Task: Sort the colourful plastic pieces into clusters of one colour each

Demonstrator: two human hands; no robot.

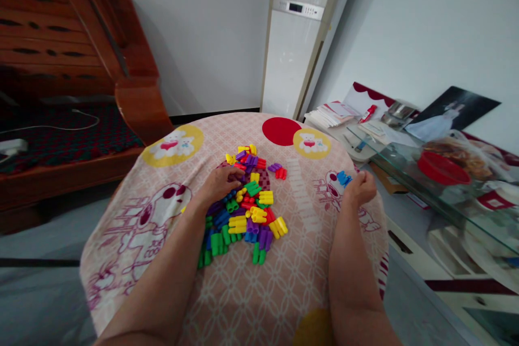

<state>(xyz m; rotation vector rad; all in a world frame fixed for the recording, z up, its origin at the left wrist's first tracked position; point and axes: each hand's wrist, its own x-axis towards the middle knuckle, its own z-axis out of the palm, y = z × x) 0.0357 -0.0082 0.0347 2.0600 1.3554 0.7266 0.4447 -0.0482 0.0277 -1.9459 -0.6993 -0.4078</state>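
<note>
A heap of plastic building blocks (247,215) in yellow, green, purple, blue and red lies on the table; each looks like short tubes joined side by side. My left hand (220,184) rests at the heap's left side, its fingers curled in among the blocks. Whatever those fingers hold is hidden. Out at the table's right side, my right hand (360,189) is closed, with a blue block (344,178) at its fingertips, low over the cloth. A purple block (274,167) and a red block (281,173) lie just right of the heap.
A patterned cloth (300,275) covers the round table. To the right, a glass shelf (399,173) carries papers, a red bowl (444,167) and a plastic bag. A wooden bench (138,81) stands at the left, and a white floor-standing unit (295,48) behind the table.
</note>
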